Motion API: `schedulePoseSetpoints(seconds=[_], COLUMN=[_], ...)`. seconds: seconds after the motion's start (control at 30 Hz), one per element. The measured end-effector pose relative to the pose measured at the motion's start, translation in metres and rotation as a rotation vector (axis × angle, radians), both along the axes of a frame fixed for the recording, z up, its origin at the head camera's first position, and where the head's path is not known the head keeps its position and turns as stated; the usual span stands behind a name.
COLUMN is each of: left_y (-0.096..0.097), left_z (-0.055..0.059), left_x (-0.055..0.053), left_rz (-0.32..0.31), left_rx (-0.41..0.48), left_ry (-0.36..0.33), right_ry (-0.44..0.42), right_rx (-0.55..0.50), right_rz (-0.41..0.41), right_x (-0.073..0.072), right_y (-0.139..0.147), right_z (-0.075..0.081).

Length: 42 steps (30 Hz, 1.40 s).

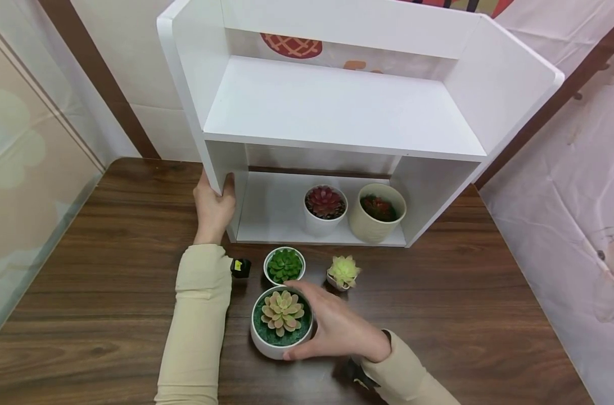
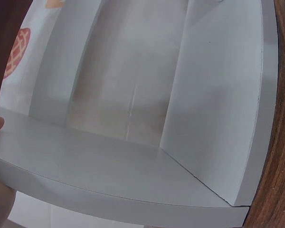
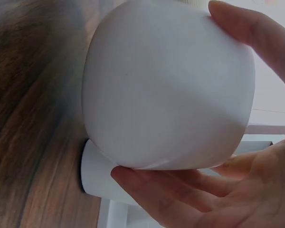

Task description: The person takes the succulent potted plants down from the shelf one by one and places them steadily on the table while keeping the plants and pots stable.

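Red succulent (image 1: 325, 202) and cream pot (image 1: 368, 225) shelved; three plants left, I judge.
My right hand (image 1: 339, 325) grips the potted peach succulent (image 1: 283, 313), low at the bench (image 1: 109, 292); my left hand (image 1: 213, 209) holds the shelf unit (image 1: 337, 107); green succulent (image 1: 284, 265) and yellow succulent (image 1: 344, 271) sit nearby.

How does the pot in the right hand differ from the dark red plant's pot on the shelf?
The held pot is gripped by the right hand; the red-plant pot stands untouched in the shelf. The held pot looks wider than the red-plant pot. The held pot's rosette is pinkish green, the red-plant pot's rosette dark red. Both are white and round.
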<state>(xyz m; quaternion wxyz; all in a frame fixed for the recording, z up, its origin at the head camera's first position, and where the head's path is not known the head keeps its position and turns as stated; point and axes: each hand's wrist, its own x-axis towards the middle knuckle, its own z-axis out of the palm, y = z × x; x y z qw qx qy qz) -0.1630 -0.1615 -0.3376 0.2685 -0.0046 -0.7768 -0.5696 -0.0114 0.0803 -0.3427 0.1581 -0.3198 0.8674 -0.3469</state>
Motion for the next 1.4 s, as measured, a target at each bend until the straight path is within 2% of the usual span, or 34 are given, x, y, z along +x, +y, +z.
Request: schedulePoseSetpoints(seconds=[0.4, 0.7, 0.9, 1.4], left_y=[0.001, 0.001, 0.001, 0.0], left_z=[0.001, -0.001, -0.001, 0.0], left_x=[0.001, 0.001, 0.0, 0.001], left_rz=[-0.008, -0.016, -0.013, -0.014], left_rx=[0.018, 0.015, 0.013, 0.036], left_ry=[0.003, 0.002, 0.01, 0.02], right_ry=[-0.007, 0.041, 0.04, 0.06], right_rx=[0.004, 0.005, 0.012, 0.029], right_rz=[-0.072, -0.1, -0.128, -0.102], right_x=[-0.003, -0.006, -0.007, -0.009], right_y=[0.0, -0.001, -0.001, -0.002], right_z=[-0.011, -0.018, -0.022, -0.022])
